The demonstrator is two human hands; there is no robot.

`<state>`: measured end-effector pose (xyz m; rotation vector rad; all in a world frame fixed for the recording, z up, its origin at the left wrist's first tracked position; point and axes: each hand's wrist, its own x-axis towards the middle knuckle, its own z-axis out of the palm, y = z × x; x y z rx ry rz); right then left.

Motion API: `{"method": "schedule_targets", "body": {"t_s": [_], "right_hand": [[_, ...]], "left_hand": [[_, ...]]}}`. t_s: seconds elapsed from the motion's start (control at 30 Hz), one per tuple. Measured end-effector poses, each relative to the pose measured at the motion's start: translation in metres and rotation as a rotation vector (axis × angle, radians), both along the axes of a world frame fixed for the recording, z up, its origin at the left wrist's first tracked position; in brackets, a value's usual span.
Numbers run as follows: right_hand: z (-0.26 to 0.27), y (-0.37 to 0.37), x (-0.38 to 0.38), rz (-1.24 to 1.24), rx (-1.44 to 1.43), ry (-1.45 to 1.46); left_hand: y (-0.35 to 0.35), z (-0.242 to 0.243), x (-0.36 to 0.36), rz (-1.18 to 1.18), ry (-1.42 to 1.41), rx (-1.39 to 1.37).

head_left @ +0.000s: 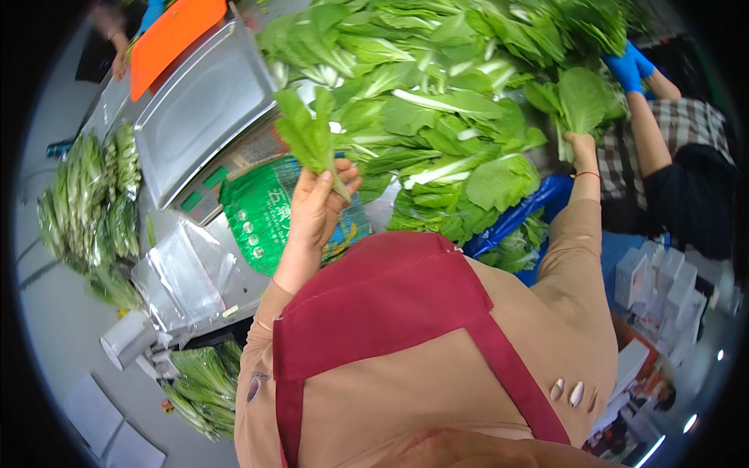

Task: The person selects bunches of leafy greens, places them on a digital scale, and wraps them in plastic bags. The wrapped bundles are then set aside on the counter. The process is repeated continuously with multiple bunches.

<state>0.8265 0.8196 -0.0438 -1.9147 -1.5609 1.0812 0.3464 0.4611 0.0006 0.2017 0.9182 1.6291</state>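
Note:
My left hand (325, 196) holds a small leafy green (308, 131) upright by its pale stem, above a green printed plastic bag (251, 216). Out to the right, my right hand (579, 147) grips another leafy green (582, 102) by its stalk, leaves pointing up. Between and beyond both hands spreads a large heap of loose leafy greens with white stems (445, 114). To the left of my left hand stands a scale with a metal tray (205, 111).
An orange tray (175, 44) leans behind the scale. Bagged greens (93, 199) lie at the left, near clear plastic bags (181, 275). A blue plastic bag (515, 216) hangs at the table's near edge. At the right, a co-worker's blue-gloved hands (629, 67) touch the greens.

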Motion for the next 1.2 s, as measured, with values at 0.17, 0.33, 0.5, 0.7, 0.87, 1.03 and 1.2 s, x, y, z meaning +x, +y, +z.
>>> {"method": "schedule_targets", "body": {"t_s": [0.17, 0.33, 0.5, 0.7, 0.87, 1.03, 1.2], "right_hand": [[0.055, -0.062, -0.070, 0.021, -0.115, 1.066], [0.116, -0.196, -0.312, 0.935, 0.396, -0.237], [0.108, -0.229, -0.364, 1.196, 0.454, 0.197], [0.045, -0.128, -0.334, 1.030, 0.534, -0.474], [0.027, -0.132, -0.306, 1.174, 0.406, -0.490], [0.106, -0.138, -0.185, 0.994, 0.545, -0.423], [0.074, -0.177, -0.151, 1.242, 0.328, -0.627]], "left_hand": [[0.010, -0.006, 0.011, -0.012, 0.061, 0.055], [0.034, 0.001, 0.027, -0.168, 0.567, 0.020], [0.038, 0.026, -0.060, 0.260, 0.213, -0.123], [0.045, 0.044, -0.290, 0.179, 0.297, -0.178], [0.050, -0.027, -0.365, 0.316, 1.440, -1.352], [0.016, -0.006, -0.283, 0.887, 2.122, -0.786], [0.063, -0.003, 0.039, -0.576, 1.894, 0.146]]}}
